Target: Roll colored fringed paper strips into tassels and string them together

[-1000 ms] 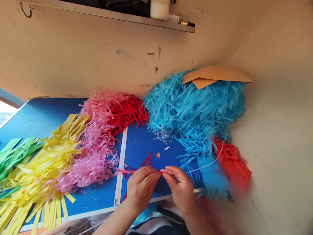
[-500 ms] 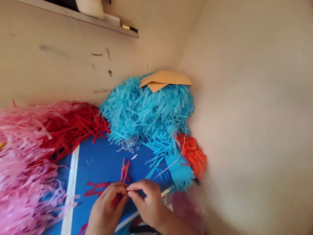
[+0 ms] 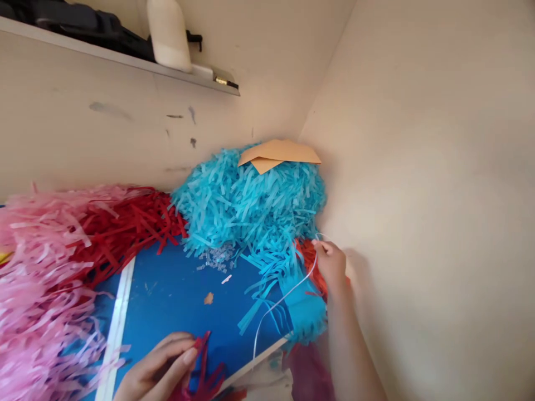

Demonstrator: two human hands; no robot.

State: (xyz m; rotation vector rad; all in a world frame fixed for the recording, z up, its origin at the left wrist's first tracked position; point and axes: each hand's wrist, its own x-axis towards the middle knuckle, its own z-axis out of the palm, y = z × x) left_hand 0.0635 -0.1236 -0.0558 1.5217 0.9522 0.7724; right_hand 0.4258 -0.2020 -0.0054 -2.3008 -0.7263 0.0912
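My left hand [image 3: 161,365] rests low on the blue table [image 3: 175,289], its fingers pinching a few dark red paper strips [image 3: 204,370] near the front edge. My right hand [image 3: 331,262] is stretched out to the right, beside the wall, closed on a thin white string [image 3: 280,303] that curves down across the blue fringe toward the table edge. It hovers over an orange-red paper bundle [image 3: 311,259]. A large heap of light blue shredded paper [image 3: 251,203] lies just left of that hand.
Red shredded strips [image 3: 125,223] and a pink heap [image 3: 37,278] cover the left side. A folded tan card [image 3: 278,153] sits on top of the blue heap. A shelf [image 3: 125,58] with a white bottle [image 3: 167,33] runs above. The wall [image 3: 418,195] closes the right.
My hands were together pinching red strips in front of me. The right hand has left them and reached right to the white string; the left stays on the strips. The view tilted up slightly.
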